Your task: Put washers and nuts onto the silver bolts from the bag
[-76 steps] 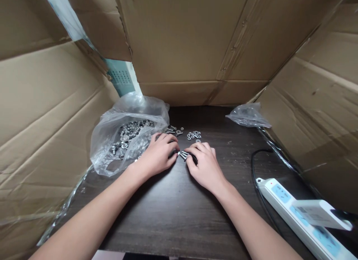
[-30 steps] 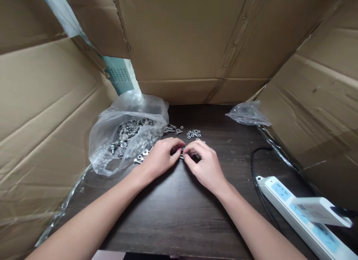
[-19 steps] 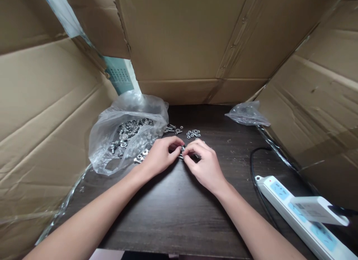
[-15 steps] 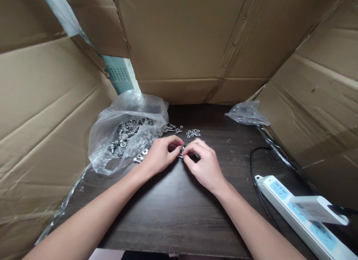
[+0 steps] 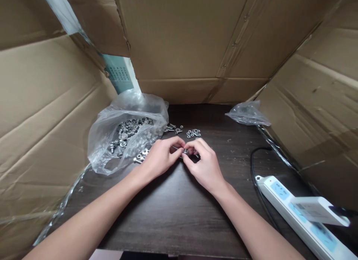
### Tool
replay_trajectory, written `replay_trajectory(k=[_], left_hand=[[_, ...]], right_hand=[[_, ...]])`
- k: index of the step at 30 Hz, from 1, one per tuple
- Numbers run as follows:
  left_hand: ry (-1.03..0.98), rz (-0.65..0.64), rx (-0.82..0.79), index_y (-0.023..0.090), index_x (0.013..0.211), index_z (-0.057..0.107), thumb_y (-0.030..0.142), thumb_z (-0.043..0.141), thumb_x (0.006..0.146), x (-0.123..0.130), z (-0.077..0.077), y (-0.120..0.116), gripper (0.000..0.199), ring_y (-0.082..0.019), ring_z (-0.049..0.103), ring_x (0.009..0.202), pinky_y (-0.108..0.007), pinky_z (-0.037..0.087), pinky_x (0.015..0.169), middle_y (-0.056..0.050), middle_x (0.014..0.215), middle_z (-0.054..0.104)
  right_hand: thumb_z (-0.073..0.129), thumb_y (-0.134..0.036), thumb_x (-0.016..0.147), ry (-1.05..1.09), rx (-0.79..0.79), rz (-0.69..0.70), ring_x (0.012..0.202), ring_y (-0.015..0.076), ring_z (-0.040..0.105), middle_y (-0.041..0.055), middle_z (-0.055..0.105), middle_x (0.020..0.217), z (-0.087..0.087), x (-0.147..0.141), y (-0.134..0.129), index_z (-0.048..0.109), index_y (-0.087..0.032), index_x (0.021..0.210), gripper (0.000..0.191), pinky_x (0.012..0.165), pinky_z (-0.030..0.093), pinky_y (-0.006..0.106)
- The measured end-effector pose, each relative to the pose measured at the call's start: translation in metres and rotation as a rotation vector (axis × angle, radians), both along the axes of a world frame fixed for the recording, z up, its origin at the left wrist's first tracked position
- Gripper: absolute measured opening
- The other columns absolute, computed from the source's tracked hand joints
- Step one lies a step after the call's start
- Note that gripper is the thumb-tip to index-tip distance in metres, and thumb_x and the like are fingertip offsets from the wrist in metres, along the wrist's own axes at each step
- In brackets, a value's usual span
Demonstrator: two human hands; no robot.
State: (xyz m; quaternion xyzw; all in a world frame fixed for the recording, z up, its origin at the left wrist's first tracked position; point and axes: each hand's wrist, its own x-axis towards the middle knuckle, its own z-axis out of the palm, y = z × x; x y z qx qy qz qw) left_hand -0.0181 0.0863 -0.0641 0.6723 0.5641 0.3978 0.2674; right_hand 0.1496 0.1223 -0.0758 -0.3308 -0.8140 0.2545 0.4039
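Near the middle of the dark table, my left hand (image 5: 165, 154) and my right hand (image 5: 203, 161) meet at the fingertips. Both pinch a small metal fastener (image 5: 185, 151), which looks like a bolt with a part on it; the fingers cover much of it. Just beyond my hands lies a group of nuts and washers (image 5: 194, 133). Some loose bolts (image 5: 170, 128) are to the left of that group. More washers and bolts (image 5: 141, 156) lie beside my left wrist, at the edge of a clear plastic bag (image 5: 97, 140) full of metal fasteners.
Cardboard walls (image 5: 190, 40) enclose the dark table (image 5: 167, 215) at the back and sides. A small clear bag (image 5: 247, 113) lies at the back right. On the right are a white power strip (image 5: 300, 230), a plugged-in white adapter and a black cable (image 5: 252, 167).
My fingertips have come closer together around the fastener, and it now shows between them. My left hand has shifted slightly right.
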Motion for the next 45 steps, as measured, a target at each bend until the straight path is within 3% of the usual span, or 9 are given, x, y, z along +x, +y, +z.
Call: replay_trajectory(k=[3,15,23,30,34,38,42,45], left_hand=[[0.010,-0.014,0.012,0.021,0.097,0.069,0.019,0.060,0.091,0.000,0.001,0.000,0.010,-0.014,0.071,0.085,-0.023,0.050,0.078,0.003,0.092,0.075],[0.161,-0.157,0.040,0.020,0.100,0.067,0.015,0.057,0.092,-0.012,0.002,0.004,0.014,-0.014,0.068,0.084,-0.024,0.048,0.076,0.001,0.095,0.073],[0.106,-0.121,0.082,0.019,0.105,0.066,0.017,0.056,0.090,-0.002,0.002,0.000,0.018,-0.016,0.069,0.088,-0.027,0.053,0.080,-0.002,0.099,0.074],[0.106,-0.147,0.158,0.019,0.118,0.062,0.005,0.050,0.084,0.002,-0.003,-0.001,0.038,-0.016,0.068,0.097,-0.028,0.053,0.088,-0.004,0.112,0.070],[0.183,-0.166,0.210,0.018,0.121,0.060,0.012,0.056,0.091,-0.001,-0.006,-0.001,0.032,-0.016,0.065,0.099,-0.029,0.051,0.091,-0.005,0.113,0.067],[0.235,-0.170,0.235,0.019,0.112,0.063,0.022,0.059,0.096,-0.004,-0.008,0.001,0.017,-0.015,0.065,0.093,-0.028,0.051,0.085,-0.004,0.103,0.068],[0.260,-0.110,0.229,0.018,0.106,0.062,0.022,0.060,0.094,-0.008,-0.011,0.004,0.012,-0.015,0.065,0.088,-0.028,0.051,0.081,-0.003,0.098,0.068],[0.253,-0.041,0.232,0.017,0.102,0.061,0.018,0.062,0.090,-0.011,-0.012,0.006,0.012,-0.015,0.065,0.087,-0.028,0.051,0.080,-0.003,0.096,0.068]], right_hand=[[0.063,-0.013,0.083,-0.010,0.007,-0.034,0.077,0.0138,0.055,0.0024,0.059,0.093,-0.001,0.000,0.000,0.061,-0.020,0.092,0.012,0.071,0.046,0.028],[0.066,-0.017,0.082,-0.055,-0.081,-0.068,0.073,0.0148,0.056,-0.0001,0.062,0.079,-0.002,0.002,0.003,0.059,-0.020,0.082,0.007,0.069,0.044,0.028],[0.063,-0.017,0.082,-0.054,-0.044,-0.129,0.067,0.0134,0.053,-0.0004,0.060,0.078,-0.001,0.003,0.004,0.057,-0.020,0.078,0.008,0.065,0.042,0.027],[0.066,-0.029,0.082,-0.050,-0.109,-0.232,0.065,0.0156,0.056,0.0004,0.064,0.072,-0.001,0.004,0.004,0.058,-0.021,0.077,0.013,0.062,0.042,0.028],[0.067,-0.030,0.080,0.021,-0.218,-0.180,0.061,0.0140,0.055,-0.0006,0.063,0.070,0.004,0.003,0.003,0.058,-0.020,0.076,0.014,0.062,0.043,0.027],[0.065,-0.029,0.082,0.041,-0.263,-0.118,0.060,0.0130,0.053,-0.0015,0.059,0.067,0.007,0.003,0.002,0.057,-0.019,0.073,0.016,0.061,0.043,0.027],[0.053,-0.022,0.088,-0.023,-0.128,-0.106,0.075,0.0175,0.057,0.0024,0.065,0.079,0.003,0.005,0.007,0.061,-0.019,0.078,0.013,0.074,0.045,0.032],[0.050,-0.023,0.090,-0.211,0.031,-0.223,0.106,0.0279,0.055,0.0098,0.066,0.111,-0.004,0.006,0.013,0.069,-0.019,0.105,0.024,0.092,0.042,0.045]])
